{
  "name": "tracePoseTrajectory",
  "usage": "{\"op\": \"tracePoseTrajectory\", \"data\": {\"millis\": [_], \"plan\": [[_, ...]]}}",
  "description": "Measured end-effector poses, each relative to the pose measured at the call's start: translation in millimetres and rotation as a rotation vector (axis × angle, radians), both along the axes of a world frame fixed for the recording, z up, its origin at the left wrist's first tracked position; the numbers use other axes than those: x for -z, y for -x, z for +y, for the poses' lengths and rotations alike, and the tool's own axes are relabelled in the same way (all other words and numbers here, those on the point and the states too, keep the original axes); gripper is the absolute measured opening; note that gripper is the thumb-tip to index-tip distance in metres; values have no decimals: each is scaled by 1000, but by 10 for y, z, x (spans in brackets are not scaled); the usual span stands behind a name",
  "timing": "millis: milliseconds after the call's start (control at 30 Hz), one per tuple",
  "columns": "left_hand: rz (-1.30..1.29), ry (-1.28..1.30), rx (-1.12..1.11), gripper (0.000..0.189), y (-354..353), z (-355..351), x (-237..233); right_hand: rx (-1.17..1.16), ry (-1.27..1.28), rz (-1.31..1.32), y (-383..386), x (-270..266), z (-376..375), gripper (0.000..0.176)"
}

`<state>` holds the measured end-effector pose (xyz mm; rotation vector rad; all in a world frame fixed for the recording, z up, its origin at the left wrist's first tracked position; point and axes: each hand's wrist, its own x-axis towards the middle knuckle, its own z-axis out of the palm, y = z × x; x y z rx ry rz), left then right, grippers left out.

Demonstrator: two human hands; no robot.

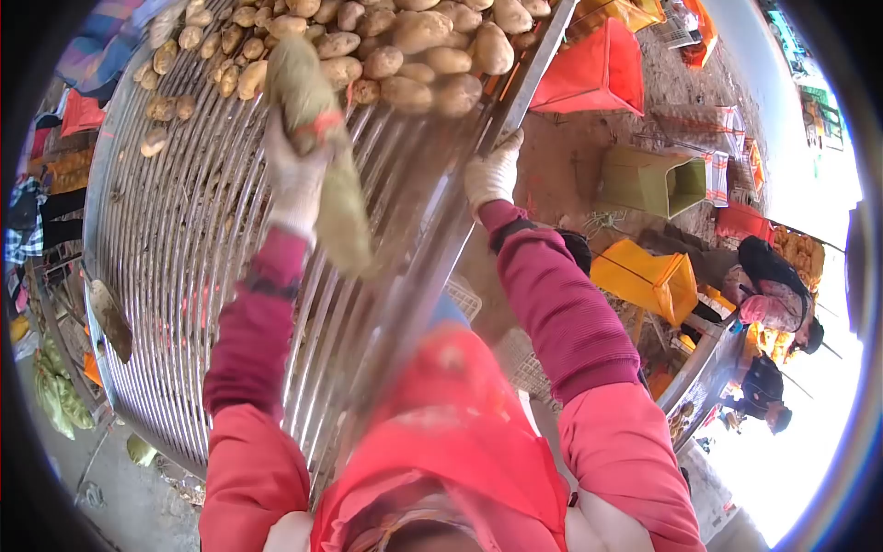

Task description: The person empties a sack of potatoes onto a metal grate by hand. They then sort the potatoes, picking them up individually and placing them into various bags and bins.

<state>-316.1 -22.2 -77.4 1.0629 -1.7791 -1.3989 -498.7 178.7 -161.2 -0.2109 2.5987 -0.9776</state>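
Note:
My left hand point(296, 177), in a pale work glove, is closed around a long greenish-brown bundle point(342, 216) that looks like rolled cloth with a red band at its middle. The bundle lies over the metal slats point(202, 239), its upper end touching or very near the heap of potatoes point(423, 46). On the metal side rail point(529, 78), my gloved right hand point(494, 173) has its fingers wrapped over the edge. A few loose potatoes point(154, 142) rest on the slats to the left of the heap.
Another greenish-brown long piece point(111, 320) sits at the left frame edge. To the right stand a red bag point(598, 74), a green bag point(644, 179) and an orange bag point(648, 276). People point(773, 285) are at the far right; another person point(26, 221) is at the left.

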Motion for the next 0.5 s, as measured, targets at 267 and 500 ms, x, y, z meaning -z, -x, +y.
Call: {"op": "tracePoseTrajectory", "data": {"millis": [267, 500], "plan": [[-774, 512, 240, 97, -1276, 620, 743, -37, 102, 194, 49, 350, 82, 87], [-797, 460, 247, 100, -1219, 587, 663, -28, 158, -262, 579, -123, 90, 55]]}}
